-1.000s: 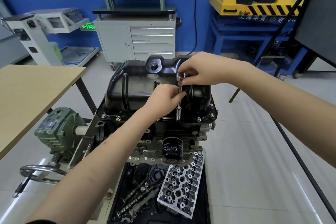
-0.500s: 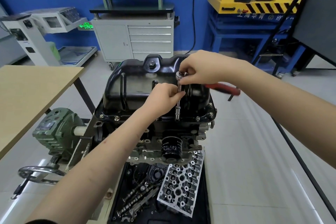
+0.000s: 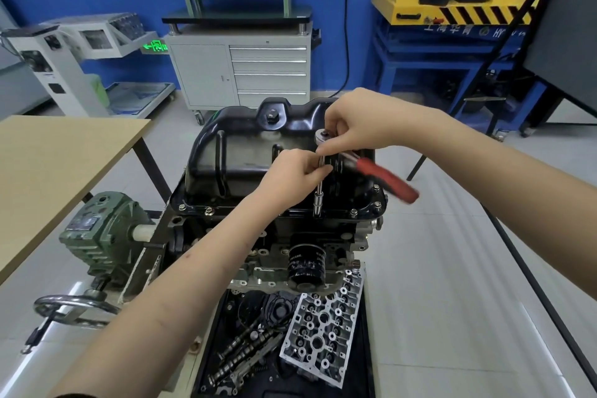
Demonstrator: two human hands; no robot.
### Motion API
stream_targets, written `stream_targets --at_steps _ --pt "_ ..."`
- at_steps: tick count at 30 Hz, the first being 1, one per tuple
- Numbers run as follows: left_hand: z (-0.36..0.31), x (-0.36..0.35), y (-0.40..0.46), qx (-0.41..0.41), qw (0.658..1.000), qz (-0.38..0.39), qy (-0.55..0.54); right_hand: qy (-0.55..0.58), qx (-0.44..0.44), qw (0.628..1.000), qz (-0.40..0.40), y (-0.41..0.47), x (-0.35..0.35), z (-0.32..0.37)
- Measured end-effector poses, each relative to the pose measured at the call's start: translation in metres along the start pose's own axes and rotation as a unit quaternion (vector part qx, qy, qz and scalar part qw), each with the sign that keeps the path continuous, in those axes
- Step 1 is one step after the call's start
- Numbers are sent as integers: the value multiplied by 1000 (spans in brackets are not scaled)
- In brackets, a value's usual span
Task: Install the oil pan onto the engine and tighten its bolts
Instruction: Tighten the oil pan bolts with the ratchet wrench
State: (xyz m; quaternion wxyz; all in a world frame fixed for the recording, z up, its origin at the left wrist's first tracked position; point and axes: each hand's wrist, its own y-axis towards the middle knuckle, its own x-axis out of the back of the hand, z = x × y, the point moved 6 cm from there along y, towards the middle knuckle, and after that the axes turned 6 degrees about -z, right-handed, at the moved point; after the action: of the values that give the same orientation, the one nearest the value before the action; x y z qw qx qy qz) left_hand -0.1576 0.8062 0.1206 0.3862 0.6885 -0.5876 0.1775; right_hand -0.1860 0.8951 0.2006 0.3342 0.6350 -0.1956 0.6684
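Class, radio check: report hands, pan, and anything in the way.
Left hand pinches extension bar; right hand grips ratchet head. Oil pan seated, socket on front bolt. Nothing obstructing.

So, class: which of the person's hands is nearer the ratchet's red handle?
Right. The right hand grips the ratchet head, from which the red handle swings out just below it. The left hand holds the extension bar, farther from the handle.

Black oil pan [image 3: 245,152] sitting inverted atop the engine [image 3: 274,236]; flange bolts [image 3: 353,212] showing along its near edge; ratchet extension [image 3: 318,200] standing upright on one.
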Motion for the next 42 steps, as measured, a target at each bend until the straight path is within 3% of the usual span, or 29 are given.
stream_targets --at_steps 8,15,22,33,38,42 --pt "-1 -3 2 -15 998 53 -13 30 30 999 27 -4 6 -3" --pt "0 -2 5 11 1000 4 12 -9 -31 999 -1 2 0 -13" --pt "1 3 2 8 999 40 -1 4 42 999 34 0 2 1" --pt "1 1 5 15 1000 -9 2 -27 3 1000 -4 6 -2 -3" --pt "4 1 4 26 997 32 -62 -18 55 998 35 1 0 3" --pt "1 2 4 16 998 42 -47 -37 36 999 18 2 3 -1"
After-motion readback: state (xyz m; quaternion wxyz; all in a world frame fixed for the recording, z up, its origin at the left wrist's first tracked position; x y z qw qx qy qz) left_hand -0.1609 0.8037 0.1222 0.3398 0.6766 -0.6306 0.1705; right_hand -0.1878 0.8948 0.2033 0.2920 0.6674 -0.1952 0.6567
